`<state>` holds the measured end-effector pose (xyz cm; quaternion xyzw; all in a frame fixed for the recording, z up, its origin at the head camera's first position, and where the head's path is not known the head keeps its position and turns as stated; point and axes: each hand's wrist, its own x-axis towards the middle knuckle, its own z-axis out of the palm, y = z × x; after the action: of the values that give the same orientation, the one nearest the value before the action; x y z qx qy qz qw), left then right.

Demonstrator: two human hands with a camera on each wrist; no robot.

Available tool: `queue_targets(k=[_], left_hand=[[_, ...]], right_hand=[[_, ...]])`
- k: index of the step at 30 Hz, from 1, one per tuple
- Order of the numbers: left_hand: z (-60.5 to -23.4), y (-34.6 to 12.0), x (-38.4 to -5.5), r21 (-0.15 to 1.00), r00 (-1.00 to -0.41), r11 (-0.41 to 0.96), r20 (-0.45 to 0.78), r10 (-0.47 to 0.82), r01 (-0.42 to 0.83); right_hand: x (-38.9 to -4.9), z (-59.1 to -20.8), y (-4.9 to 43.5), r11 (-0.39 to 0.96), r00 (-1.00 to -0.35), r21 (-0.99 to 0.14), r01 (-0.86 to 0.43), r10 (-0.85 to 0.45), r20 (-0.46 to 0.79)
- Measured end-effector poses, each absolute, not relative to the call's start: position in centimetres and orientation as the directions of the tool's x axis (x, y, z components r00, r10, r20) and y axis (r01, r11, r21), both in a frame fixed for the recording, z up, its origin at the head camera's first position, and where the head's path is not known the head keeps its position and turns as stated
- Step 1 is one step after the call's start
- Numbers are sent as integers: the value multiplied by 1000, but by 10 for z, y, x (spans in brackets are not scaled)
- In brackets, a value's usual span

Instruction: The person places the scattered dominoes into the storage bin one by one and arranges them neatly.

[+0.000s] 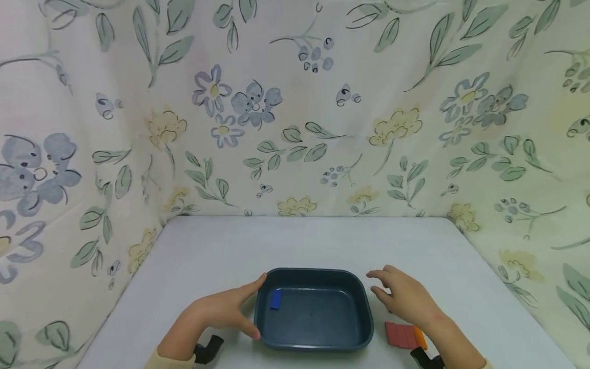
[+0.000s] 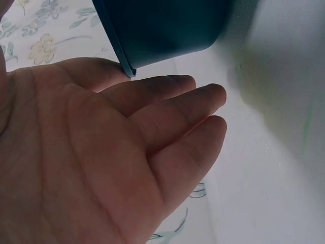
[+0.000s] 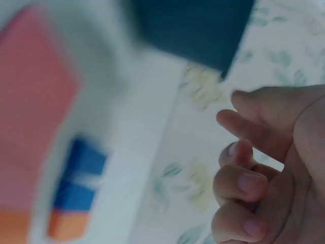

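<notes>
Touching the container: left hand (image 1: pixel 228 309), at the left side of the dark blue container (image 1: pixel 318 320), one finger at the far left corner, thumb at the near left; its grip is spread wide, fingers nearly straight, not closed round anything.
Right hand: (image 1: pixel 405 297) just beside the container's right side, apart from it; its grip is partly open, thumb and forefinger parted, other fingers loosely bent, nothing held.
Container: one, rectangular, rounded corners, upright on the near middle of the white desk (image 1: pixel 221 243).
Blue piece: (image 1: pixel 275 299) one, small, inside the container, close to the left wall; flat or leaning, cannot tell.
Red pieces: (image 1: pixel 400 334) side by side on the desk, right of the container, near the right wrist.
Orange piece: (image 1: pixel 420 338) at the right end of the red pieces, partly hidden by the wrist.
Blue and orange patches: (image 3: pixel 78 175) blurred in the right wrist view, apart from the red pieces.
Backdrop: floral cloth (image 1: pixel 295 113), far side, left and right.
</notes>
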<state>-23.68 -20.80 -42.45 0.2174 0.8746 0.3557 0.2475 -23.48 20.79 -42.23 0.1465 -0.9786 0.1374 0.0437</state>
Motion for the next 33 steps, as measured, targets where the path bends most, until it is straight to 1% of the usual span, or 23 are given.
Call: queue_targets(k=[5,7,10,17,22,25,29,33], left_hand=[[-423,-211,-235,735,-788,647,-270,553,202],[-423,-212,-235,736,-790,646,-269,551,201],[-423,-213,-235,741,-791,643,-273,548,190],[-424,-213,-234,763,-780,620,-271,564,182],[-424,-212,-234,761,-776,619,-268,571,192],[-424,-211,-234,753,-778,627,-269,568,197],[-425,-210,-235,749,-778,632,-272,566,198],[-427,-210,-236,749,-778,632,-272,566,197]], right_hand=[[-238,-435,230,940,-976,-285,-189,-213,-53],[-241,-438,235,943,-976,-296,-152,-190,-104],[-245,-443,241,947,-976,-298,-118,-166,-142],[-247,-450,247,951,-974,-301,-73,-132,-182],[-247,-453,249,953,-976,-293,-73,-129,-177],[-247,-452,249,959,-980,-269,-86,-130,-150],[-246,-444,246,960,-981,-243,-136,-165,-99],[-243,-427,241,954,-975,-222,-203,-219,-47]])
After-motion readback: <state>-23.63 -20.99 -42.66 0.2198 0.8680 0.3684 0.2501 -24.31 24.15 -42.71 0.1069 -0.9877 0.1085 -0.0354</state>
